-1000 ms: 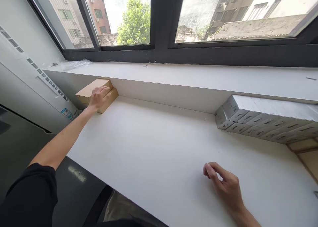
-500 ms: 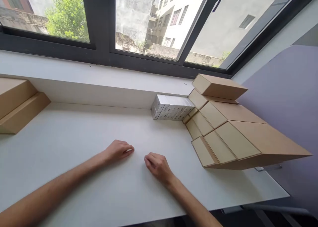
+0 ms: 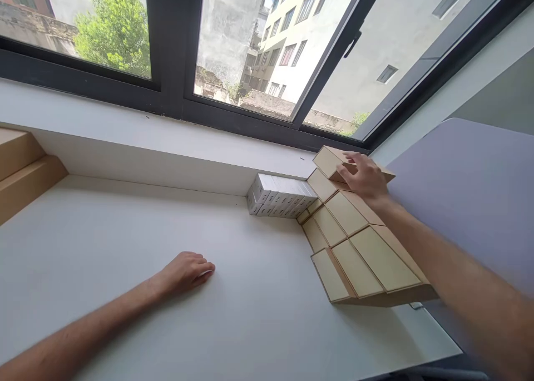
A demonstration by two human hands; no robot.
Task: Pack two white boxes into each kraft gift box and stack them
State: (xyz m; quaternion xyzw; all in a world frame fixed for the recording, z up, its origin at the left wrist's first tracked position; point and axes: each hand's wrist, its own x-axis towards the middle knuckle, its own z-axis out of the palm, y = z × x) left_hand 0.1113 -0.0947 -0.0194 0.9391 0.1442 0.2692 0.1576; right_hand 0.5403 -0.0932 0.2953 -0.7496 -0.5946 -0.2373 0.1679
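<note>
Right hand (image 3: 367,178): thumb and fingers apart over the top box (image 3: 327,161), touching it; whether it grips, cannot be told. Top box: cardboard, uppermost on the stack of boxes (image 3: 346,211), beside small white boxes (image 3: 279,194). Left hand (image 3: 186,272): fingers and thumb drawn together, low over the white table (image 3: 250,325).

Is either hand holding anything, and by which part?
Right hand is on the top box, over its upper near edge; grip unclear. Left hand holds nothing visible.
</note>
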